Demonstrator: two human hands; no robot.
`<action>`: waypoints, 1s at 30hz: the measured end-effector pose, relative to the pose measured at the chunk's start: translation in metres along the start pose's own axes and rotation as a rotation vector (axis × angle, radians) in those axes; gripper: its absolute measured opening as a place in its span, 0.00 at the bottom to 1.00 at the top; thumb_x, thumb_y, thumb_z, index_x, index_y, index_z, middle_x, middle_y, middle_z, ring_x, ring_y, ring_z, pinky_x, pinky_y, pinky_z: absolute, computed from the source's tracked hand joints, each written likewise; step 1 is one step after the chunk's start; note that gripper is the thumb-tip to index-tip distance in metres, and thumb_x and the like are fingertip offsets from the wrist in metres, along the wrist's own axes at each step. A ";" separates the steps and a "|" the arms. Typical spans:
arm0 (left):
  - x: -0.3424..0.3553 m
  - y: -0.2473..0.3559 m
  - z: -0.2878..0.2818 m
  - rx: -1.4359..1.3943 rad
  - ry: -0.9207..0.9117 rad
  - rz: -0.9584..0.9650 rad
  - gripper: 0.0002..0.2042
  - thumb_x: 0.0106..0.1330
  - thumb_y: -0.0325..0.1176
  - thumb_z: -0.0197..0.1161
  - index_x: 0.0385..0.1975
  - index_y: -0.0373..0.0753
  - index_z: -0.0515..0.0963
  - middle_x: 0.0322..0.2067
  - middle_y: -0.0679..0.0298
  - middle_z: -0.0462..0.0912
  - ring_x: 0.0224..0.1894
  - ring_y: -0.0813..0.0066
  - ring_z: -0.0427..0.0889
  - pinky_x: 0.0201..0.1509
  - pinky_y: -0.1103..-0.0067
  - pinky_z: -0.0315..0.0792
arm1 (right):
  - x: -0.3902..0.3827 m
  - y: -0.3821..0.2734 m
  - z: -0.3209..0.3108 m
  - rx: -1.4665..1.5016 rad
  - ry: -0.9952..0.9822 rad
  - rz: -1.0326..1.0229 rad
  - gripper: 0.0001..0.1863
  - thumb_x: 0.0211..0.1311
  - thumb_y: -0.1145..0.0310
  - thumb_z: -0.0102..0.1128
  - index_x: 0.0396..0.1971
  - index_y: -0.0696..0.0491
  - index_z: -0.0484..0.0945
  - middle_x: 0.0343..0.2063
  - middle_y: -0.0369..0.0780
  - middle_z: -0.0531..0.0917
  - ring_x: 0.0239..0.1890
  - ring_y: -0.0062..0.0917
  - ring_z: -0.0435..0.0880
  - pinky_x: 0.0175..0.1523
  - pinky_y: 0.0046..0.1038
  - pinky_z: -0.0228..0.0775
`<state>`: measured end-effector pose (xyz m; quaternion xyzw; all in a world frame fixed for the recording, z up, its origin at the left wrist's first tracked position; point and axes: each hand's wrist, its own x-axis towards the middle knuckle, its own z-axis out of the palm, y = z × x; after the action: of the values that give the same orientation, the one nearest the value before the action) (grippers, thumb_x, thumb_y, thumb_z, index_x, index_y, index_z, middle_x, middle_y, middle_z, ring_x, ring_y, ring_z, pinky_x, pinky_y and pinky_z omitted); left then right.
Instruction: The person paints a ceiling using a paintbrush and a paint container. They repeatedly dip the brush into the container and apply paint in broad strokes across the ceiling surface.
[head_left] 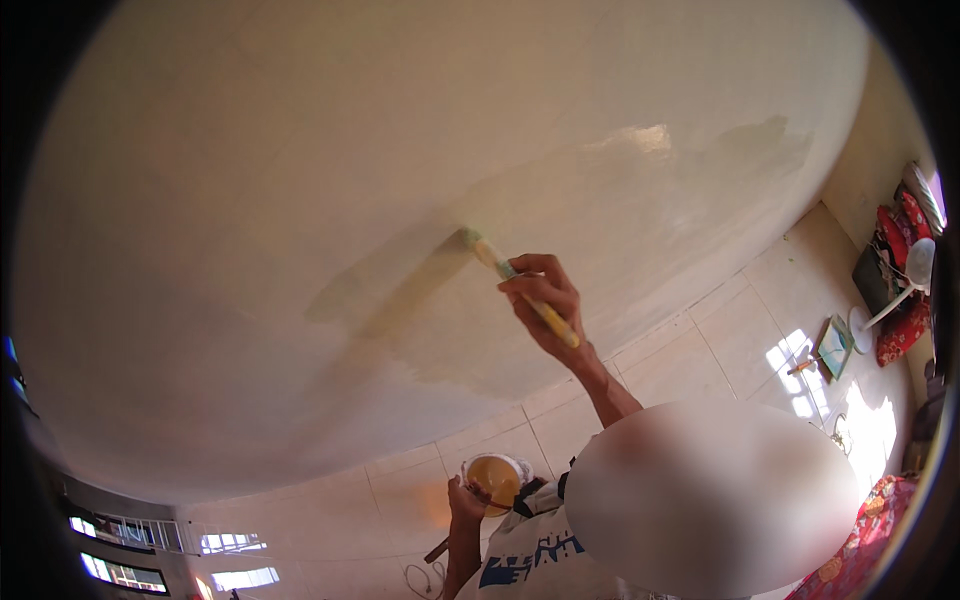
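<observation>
My right hand (540, 290) is closed around a long yellowish paintbrush (484, 250), its bristles at the pale wall (250, 140). Damp, darker streaks and patches of coating cross the wall around the brush tip, with a shadow falling down to the left. Low in the view, my left hand (465, 496) grips a white tub (493, 478) containing ochre-coloured liquid, beside a light shirt with dark print. A large blurred oval hides much of the lower right.
Pale tiled flooring (730, 335) runs below the wall. At right stand a white pedestal object (890, 305), a green-edged board (835, 348) and red patterned cloths (900, 330), with more patterned fabric (880, 515) lower down. A white railing (150, 532) shows at lower left.
</observation>
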<state>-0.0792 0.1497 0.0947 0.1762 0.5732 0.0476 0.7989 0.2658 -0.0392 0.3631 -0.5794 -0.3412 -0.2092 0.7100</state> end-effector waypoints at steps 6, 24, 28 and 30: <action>0.004 0.000 -0.007 -0.007 -0.051 0.014 0.21 0.71 0.55 0.48 0.30 0.42 0.72 0.20 0.67 0.71 0.25 0.67 0.69 0.34 0.67 0.68 | 0.031 0.034 -0.085 -0.173 0.357 0.046 0.09 0.65 0.83 0.63 0.39 0.53 0.85 0.48 0.39 0.80 0.48 0.25 0.81 0.45 0.26 0.76; 0.003 0.000 -0.002 0.007 -0.034 0.001 0.21 0.71 0.55 0.46 0.29 0.42 0.71 0.19 0.67 0.69 0.24 0.67 0.69 0.34 0.66 0.68 | 0.025 0.016 -0.023 -0.066 0.111 -0.058 0.12 0.60 0.84 0.65 0.41 0.53 0.85 0.49 0.42 0.80 0.47 0.28 0.83 0.46 0.30 0.78; 0.011 0.000 -0.008 0.004 -0.047 0.002 0.21 0.71 0.55 0.45 0.29 0.44 0.71 0.19 0.68 0.70 0.23 0.67 0.70 0.33 0.66 0.69 | 0.045 0.024 -0.084 -0.163 0.386 0.027 0.08 0.66 0.81 0.63 0.41 0.53 0.84 0.49 0.40 0.80 0.50 0.27 0.80 0.52 0.30 0.75; 0.013 -0.002 -0.011 -0.002 -0.051 -0.016 0.21 0.72 0.55 0.45 0.28 0.44 0.71 0.19 0.68 0.70 0.23 0.67 0.70 0.33 0.66 0.69 | 0.045 0.031 -0.099 -0.248 0.469 -0.011 0.08 0.67 0.80 0.62 0.41 0.53 0.84 0.49 0.40 0.79 0.50 0.27 0.79 0.51 0.29 0.76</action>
<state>-0.0854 0.1539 0.0791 0.1719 0.5538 0.0374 0.8139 0.3425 -0.1232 0.3653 -0.5959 -0.1421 -0.3819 0.6920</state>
